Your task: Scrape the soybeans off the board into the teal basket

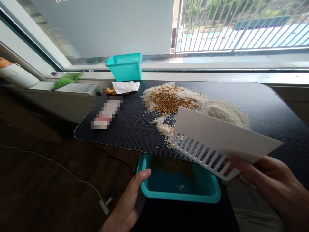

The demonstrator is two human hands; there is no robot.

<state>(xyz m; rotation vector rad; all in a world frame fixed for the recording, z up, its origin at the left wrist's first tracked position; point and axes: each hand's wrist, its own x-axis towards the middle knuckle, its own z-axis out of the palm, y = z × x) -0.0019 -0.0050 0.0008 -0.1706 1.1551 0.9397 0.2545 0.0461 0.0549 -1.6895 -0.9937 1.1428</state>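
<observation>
Right hand [271,180] pinched a white slotted plastic sheet [217,133] slanting left toward round golden beans [166,100]; left hand [129,201] clasped a turquoise plastic bin [181,195].

At four o'clock, a white slotted scraper [224,132] is being gripped by the right hand [272,182]. Toward five o'clock, a teal tub [181,195] is being held at its rim by the left hand [126,201], and beans [173,164] are being contained at its far end. On the dark table [130,129], a heap of white grains [223,109] mixed with yellow beans [166,101] is being partly hidden by the scraper. At eleven o'clock, a second tub [129,69] is being backed by the window [108,29].
</observation>
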